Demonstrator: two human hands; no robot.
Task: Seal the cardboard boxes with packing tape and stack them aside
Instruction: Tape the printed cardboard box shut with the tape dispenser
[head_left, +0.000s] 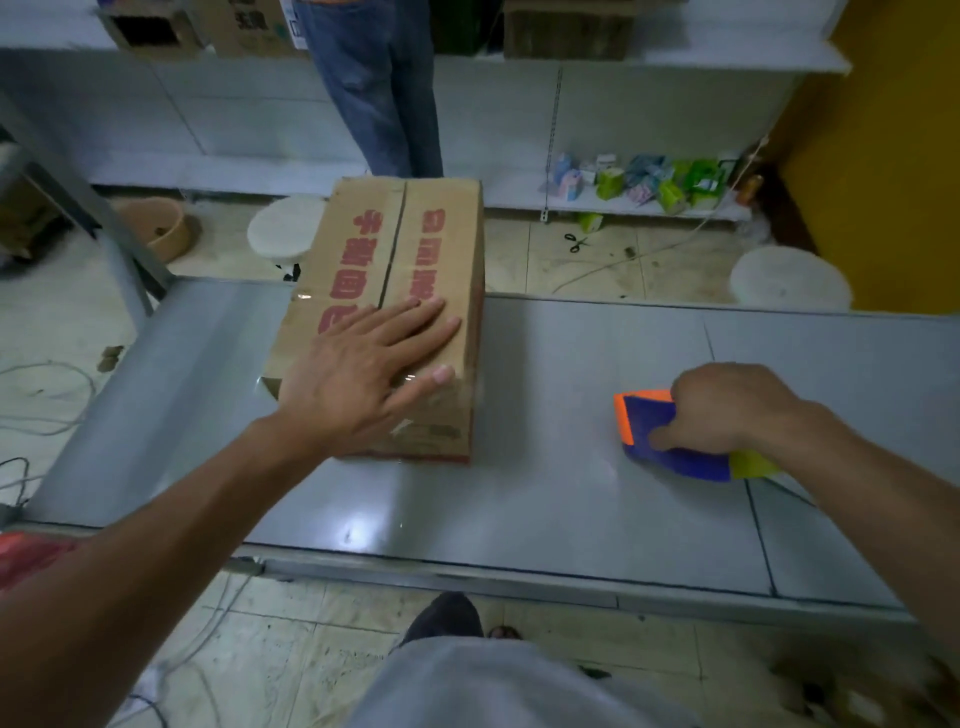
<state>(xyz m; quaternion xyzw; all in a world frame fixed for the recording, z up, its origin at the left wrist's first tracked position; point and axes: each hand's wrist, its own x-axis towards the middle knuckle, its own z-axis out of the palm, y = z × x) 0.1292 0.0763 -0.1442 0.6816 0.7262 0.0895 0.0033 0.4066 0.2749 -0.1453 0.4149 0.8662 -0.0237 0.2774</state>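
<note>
Grey metal worktop (519, 519), right hand (727, 405) curled round the blue/orange tape dispenser (670, 457), which rests twd the right side. Left hand (363, 374) spread flat, fingers straight, pressing on top of the cardboard box (374, 234), left of centre by the far edge. Someone in jeans (374, 93) stands beyond.

You see two rows of large red Chinese characters printed on the top flaps of the brown cardboard box (387, 260), upside down to you and not reliably legible.
</note>
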